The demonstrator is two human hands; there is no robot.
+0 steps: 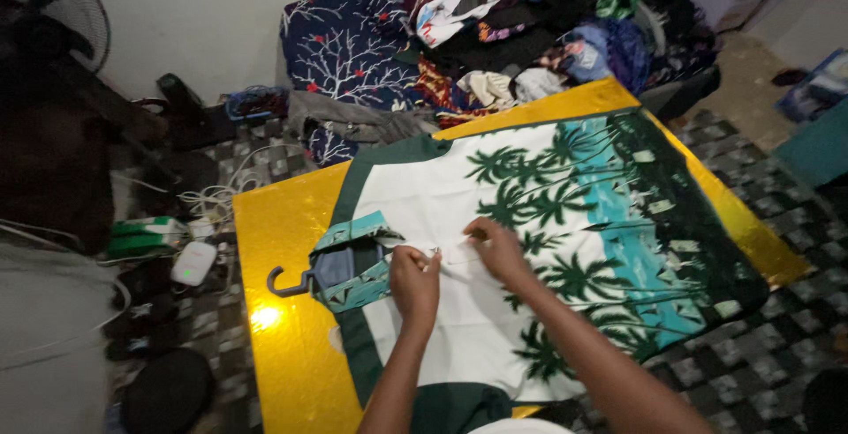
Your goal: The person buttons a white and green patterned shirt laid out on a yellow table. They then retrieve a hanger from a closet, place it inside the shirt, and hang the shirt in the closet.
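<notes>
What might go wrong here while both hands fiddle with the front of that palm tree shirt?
The shirt hangs over the far edge of the shiny yellow table, so it could slide off. Left hand and right hand pinch the front near the collar; a hard tug might shift the hanger.

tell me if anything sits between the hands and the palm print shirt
Nothing visible does. The left hand and right hand both rest directly on the shirt, pinching the fabric near its collar. The hanger lies off to the side at the collar.
</notes>
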